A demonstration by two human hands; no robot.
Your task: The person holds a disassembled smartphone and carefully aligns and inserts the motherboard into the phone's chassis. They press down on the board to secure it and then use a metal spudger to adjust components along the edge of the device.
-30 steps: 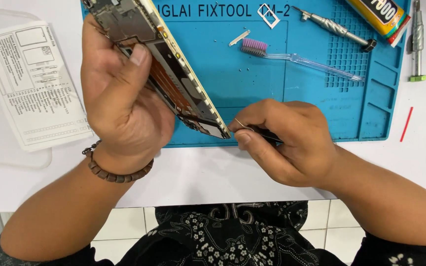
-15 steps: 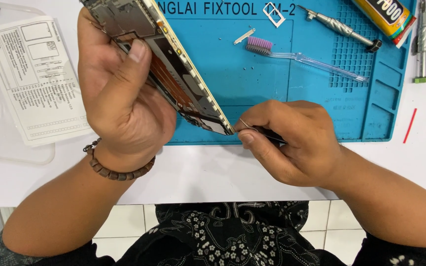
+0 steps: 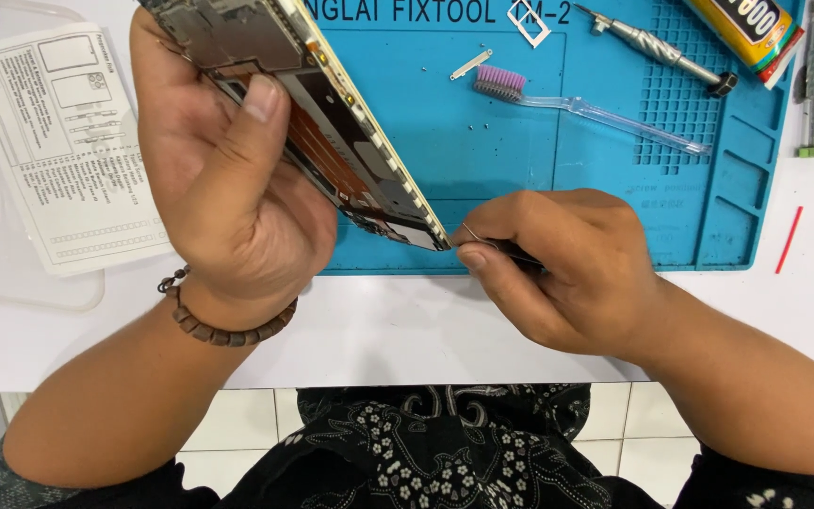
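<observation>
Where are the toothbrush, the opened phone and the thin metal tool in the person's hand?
toothbrush (image 3: 501, 83), head view, on its pink bristles.
opened phone (image 3: 332, 141), head view, on the exposed inner frame.
thin metal tool (image 3: 479, 240), head view, on the tip beside the right hand's (image 3: 567, 269) fingers.

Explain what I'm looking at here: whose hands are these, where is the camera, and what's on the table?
One camera, worn on the person's head, looks down at their own two bare hands; there is no machine. The left hand, with a bead bracelet at the wrist, holds an opened phone tilted on edge. The right hand pinches a thin metal tool with its tip at the phone's lower corner. Beneath lies a blue repair mat on a white table. On the mat are a clear-handled brush, a metal screwdriver and a yellow tube. To the left, a printed sheet lies on a clear plastic cover.
</observation>
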